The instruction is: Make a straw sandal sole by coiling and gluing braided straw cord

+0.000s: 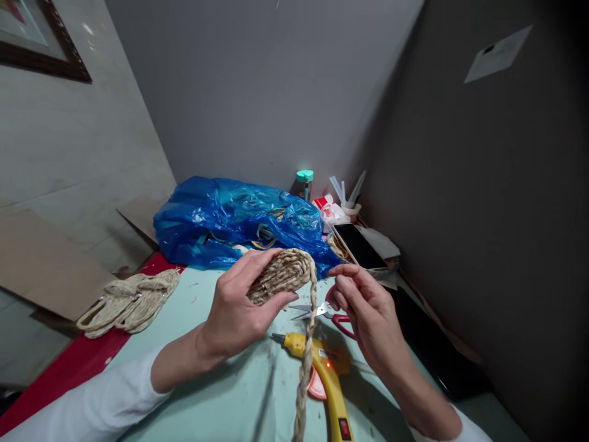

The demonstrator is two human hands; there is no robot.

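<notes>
My left hand (243,301) grips a flat, oval coil of braided straw cord (283,274), its thumb in front and its fingers behind. From the coil's right end a loose braid (307,356) hangs down to the bottom edge of the view. To the right of the coil, apart from it, is my right hand (365,304), its fingers curled in toward the thumb; whether anything is between them is hidden. Below the hands lies a yellow hot glue gun (334,393) with a lit red light. Red-handled scissors (343,325) lie partly behind the right hand, blades parted.
A crumpled blue plastic bag (221,215) fills the back of the table. Finished-looking straw coils (133,301) lie at the left on red cloth. A phone (361,245), a teal-lidded jar (304,184) and a cup of glue sticks (352,209) stand or lie at the back right.
</notes>
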